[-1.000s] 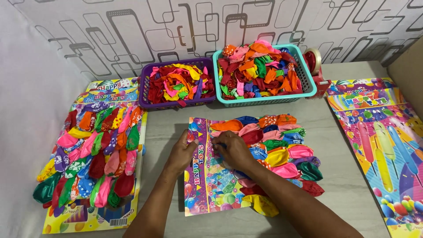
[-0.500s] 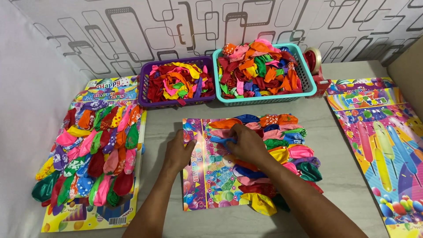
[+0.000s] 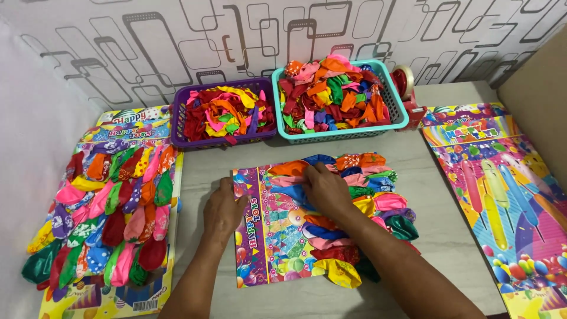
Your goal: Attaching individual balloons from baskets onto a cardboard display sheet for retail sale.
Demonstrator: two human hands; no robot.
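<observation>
- While the left hand [image 3: 223, 210] lies flat with spread fingers on the left edge of the printed card [image 3: 266, 236] in the middle of the frame, it grasps nothing; it seems to press the card so it does not slide on the table [image 3: 443, 236].
- The right hand [image 3: 326, 188] rests on the upper part of the same card, its fingers bent over a blue balloon [image 3: 293, 192] among the balloon rows [image 3: 366, 207]; whether it really pinches this balloon I cannot tell.
- The balloon rows cover the right half of the card and hang over its right edge, each neck toward the card's middle, probably so they stay fixed in lines.
- The card is a rectangle with a purple strip and yellow lettering down its left side and a colourful party picture beside it.
- At the left of the frame lies a filled card [image 3: 100, 236], fully covered with balloons, with a small white barcode label at its lower corner.
- At the right edge lies a bare card stack [image 3: 502, 195], with a purple header, yellow border and balloon pictures.
- In the upper middle stand a purple basket [image 3: 183, 133] and a teal basket [image 3: 397, 112], touching side by side and both full of loose balloons, within reach of the hands.
- Just right of the teal basket stands a red tape dispenser [image 3: 407, 88].
</observation>
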